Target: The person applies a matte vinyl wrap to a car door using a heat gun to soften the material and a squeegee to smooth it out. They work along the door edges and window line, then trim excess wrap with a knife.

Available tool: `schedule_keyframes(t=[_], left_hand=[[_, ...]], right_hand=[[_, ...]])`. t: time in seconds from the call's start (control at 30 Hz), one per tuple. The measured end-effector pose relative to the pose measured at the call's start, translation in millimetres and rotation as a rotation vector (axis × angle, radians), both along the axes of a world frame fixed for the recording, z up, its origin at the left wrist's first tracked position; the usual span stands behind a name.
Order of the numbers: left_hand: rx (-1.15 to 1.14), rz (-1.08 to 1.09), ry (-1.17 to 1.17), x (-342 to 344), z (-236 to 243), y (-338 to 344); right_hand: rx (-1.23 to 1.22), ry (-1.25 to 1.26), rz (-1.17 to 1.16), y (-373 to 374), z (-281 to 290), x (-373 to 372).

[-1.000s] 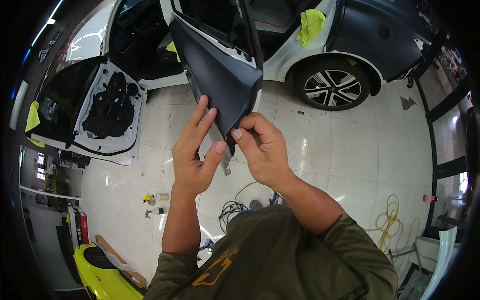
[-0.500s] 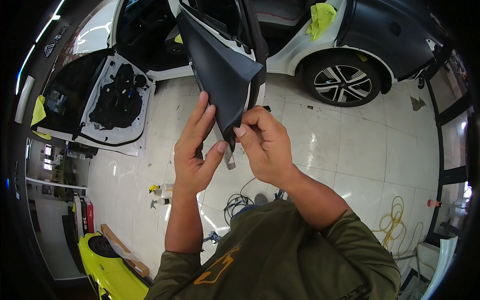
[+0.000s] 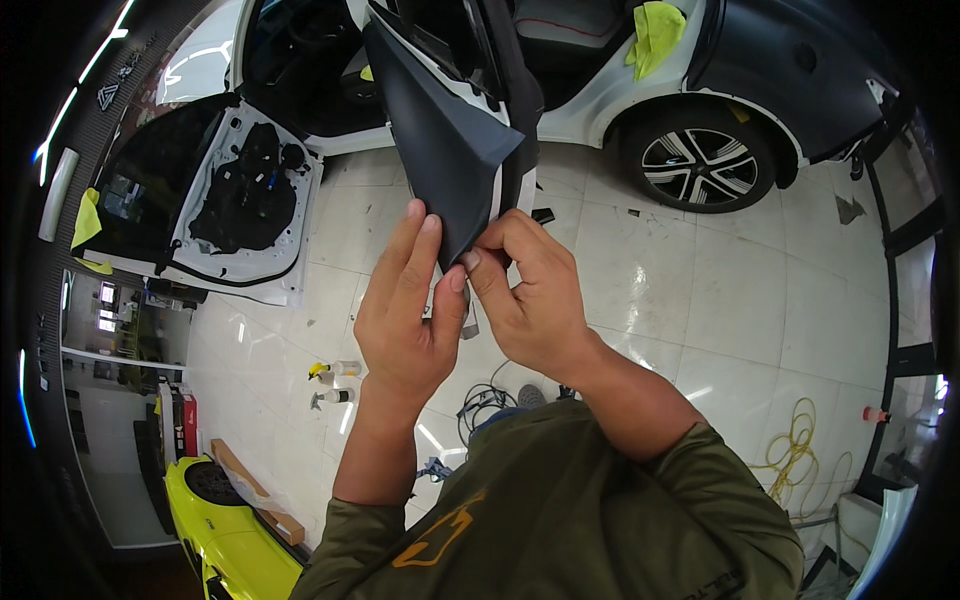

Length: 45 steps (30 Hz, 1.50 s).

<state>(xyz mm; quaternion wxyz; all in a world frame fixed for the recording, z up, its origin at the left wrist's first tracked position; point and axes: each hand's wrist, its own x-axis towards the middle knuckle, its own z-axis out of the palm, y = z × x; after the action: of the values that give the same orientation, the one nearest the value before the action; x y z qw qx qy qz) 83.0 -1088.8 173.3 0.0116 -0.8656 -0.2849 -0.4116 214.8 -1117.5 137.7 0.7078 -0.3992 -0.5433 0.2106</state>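
Dark panel blocking ahead, free room rightward

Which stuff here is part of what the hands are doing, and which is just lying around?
In the job:
- dark sheet on the open car door
- left hand, at its left edge
- right hand, pinching near its lower tip

Just lying around, it seems:
- two spray bottles
- yellow cord
- black cables
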Motion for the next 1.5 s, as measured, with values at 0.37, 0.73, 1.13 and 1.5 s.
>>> schedule_keyframes(t=[0.37,0.73,1.13,1.5], left_hand=[[0.245,0.178,0.077,16.3,-5.1,-8.3],[-0.546,-0.187,-0.305,-15.1,12.2,-6.6],[-0.19,0.076,0.049,-0.4,22.2,-14.1],[-0.319,0.048,-0.029,2.0,30.4,-9.0]], right_hand=[[-0.147,-0.076,0.159,-13.1,5.5,39.1],[-0.067,0.091,0.214,-13.8,-8.8,28.4],[-0.039,0.201,0.305,3.7,6.9,23.3],[0.032,0.197,0.249,5.9,-2.0,17.8]])
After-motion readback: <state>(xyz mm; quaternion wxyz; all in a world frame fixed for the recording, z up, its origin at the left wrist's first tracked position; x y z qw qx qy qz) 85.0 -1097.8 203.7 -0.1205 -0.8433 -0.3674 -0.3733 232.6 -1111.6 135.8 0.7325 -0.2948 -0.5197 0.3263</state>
